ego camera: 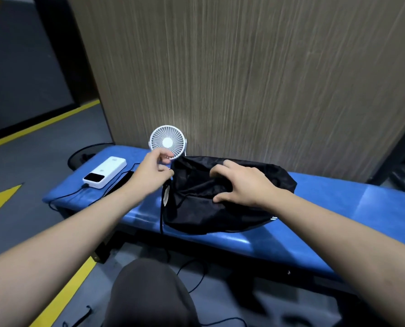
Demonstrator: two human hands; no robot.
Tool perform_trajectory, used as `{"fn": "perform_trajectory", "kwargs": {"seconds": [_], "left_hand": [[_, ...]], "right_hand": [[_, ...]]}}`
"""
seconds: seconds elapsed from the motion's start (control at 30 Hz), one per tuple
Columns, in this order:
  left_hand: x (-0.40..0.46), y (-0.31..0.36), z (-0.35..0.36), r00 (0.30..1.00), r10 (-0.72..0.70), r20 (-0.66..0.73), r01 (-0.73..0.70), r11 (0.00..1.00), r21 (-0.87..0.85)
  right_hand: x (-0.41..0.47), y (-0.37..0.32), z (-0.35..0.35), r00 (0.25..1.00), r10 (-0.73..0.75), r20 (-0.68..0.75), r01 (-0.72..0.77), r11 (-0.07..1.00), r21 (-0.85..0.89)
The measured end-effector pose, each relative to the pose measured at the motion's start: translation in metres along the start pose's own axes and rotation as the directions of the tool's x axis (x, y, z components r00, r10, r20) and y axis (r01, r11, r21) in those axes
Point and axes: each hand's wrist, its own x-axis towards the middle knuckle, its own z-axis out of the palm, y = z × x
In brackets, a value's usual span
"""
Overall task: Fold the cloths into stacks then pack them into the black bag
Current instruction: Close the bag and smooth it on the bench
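Black bag (220, 199) on the blue bench (338, 208) is lying under our right hand (241, 185), whose spread, bent fingers are pressing its fabric, while our left hand (153, 171) is pinching the bag's edge beside it.

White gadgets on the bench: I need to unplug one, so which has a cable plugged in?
The white power bank, lying flat at the bench's left end, has a black cable at its near corner. The round fan stands upright, no cable visible.
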Motion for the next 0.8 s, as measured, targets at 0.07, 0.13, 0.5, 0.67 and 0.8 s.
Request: {"fn": "perform_trajectory", "kwargs": {"seconds": [0.07, 0.13, 0.5, 0.67, 0.8], "left_hand": [[-0.004, -0.008, -0.002, 0.98, -0.174, 0.095, 0.179, 0.983, -0.047], [-0.011, -0.017, -0.002, 0.958, -0.246, 0.148, 0.25, 0.968, -0.009], [-0.019, -0.032, 0.026, 0.994, 0.107, -0.01, -0.104, 0.984, 0.143], [-0.01, -0.03, 0.017, 0.995, 0.093, 0.027, -0.092, 0.995, -0.033], [-0.013, -0.032, 0.007, 0.985, 0.11, 0.13, -0.108, 0.994, -0.021]], "right_hand": [[0.01, -0.006, 0.005, 0.994, -0.062, -0.085, 0.056, 0.995, -0.079], [0.022, -0.013, 0.014, 0.977, -0.102, -0.185, 0.078, 0.988, -0.135], [0.072, -0.04, 0.039, 0.885, 0.082, -0.458, -0.025, 0.991, 0.13], [0.068, -0.03, 0.031, 0.967, -0.223, -0.119, 0.229, 0.972, 0.042], [0.076, -0.024, 0.022, 0.975, -0.217, 0.048, 0.22, 0.973, -0.071]]}}
